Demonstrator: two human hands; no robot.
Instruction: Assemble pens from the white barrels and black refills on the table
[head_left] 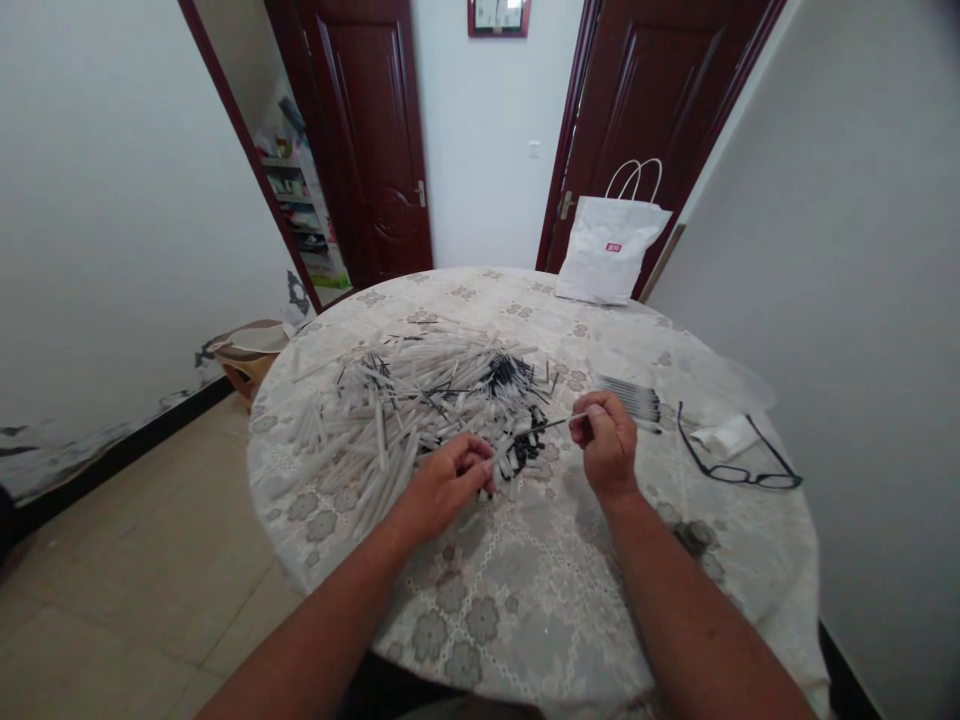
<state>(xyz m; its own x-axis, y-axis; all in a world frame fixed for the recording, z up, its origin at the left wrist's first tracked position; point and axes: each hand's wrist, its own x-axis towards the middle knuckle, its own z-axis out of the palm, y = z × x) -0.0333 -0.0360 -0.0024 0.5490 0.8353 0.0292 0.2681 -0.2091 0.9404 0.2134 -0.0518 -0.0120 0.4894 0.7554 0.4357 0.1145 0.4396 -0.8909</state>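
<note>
My right hand [606,440] is closed in a pinch on a thin pen refill [555,423], which slants down to the left with a dark stretch in its middle. Closed too, my left hand [454,475] has its fingertips on what looks like a clear pen barrel [501,450], in line with the refill's far end. Whether the refill reaches inside the barrel I cannot tell. Beyond and left of my hands spreads a large pile of translucent pen barrels [382,430], with black refills [506,372] among them. Small black and white pieces [529,440] lie between my hands.
Right of my right hand, several assembled-looking pens [634,398] lie in a row. Black-framed glasses [739,474] and a folded white packet [727,437] are farther right. A white paper bag [611,250] stands at the back of the round table, whose patterned cloth [540,600] hangs over the edge.
</note>
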